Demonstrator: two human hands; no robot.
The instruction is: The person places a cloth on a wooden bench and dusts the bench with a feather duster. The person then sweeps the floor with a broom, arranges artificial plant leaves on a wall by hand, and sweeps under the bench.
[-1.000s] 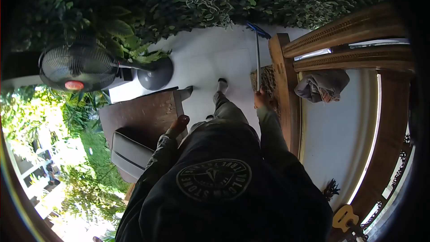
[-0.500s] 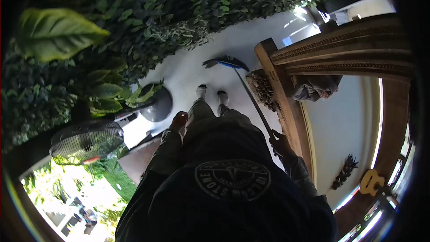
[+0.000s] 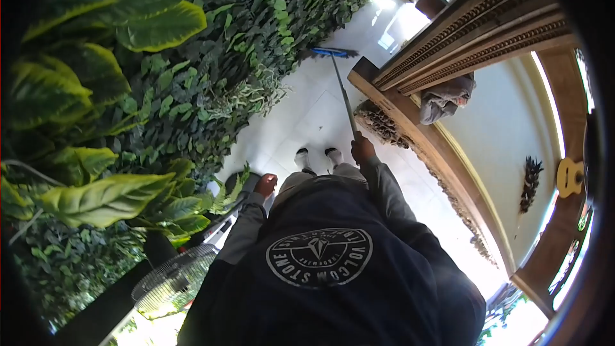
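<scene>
A broom (image 3: 343,93) reaches forward from my right hand (image 3: 364,149), whose fingers are wrapped round its long handle. Its blue head (image 3: 330,52) with dark bristles is on the pale tiled floor (image 3: 307,99), between the leafy green wall and the corner of a wooden frame. My left hand (image 3: 266,184) hangs at my left side with the fingers curled in, and no object shows in it. It is near the dark round base of the fan (image 3: 240,182). A small dark speck (image 3: 321,128) lies on the floor ahead of my feet.
Dense foliage (image 3: 224,45) lines the left side, and large leaves (image 3: 102,198) reach in close. A standing fan (image 3: 173,279) is at lower left. The carved wooden frame (image 3: 461,32) rises on the right, with a crumpled grey cloth (image 3: 446,98) and a guitar-shaped object (image 3: 569,177).
The broom head has moved farther ahead of me, toward the foliage. My right hand has come forward and inward with the handle. The view has turned, and more foliage shows on the left.
</scene>
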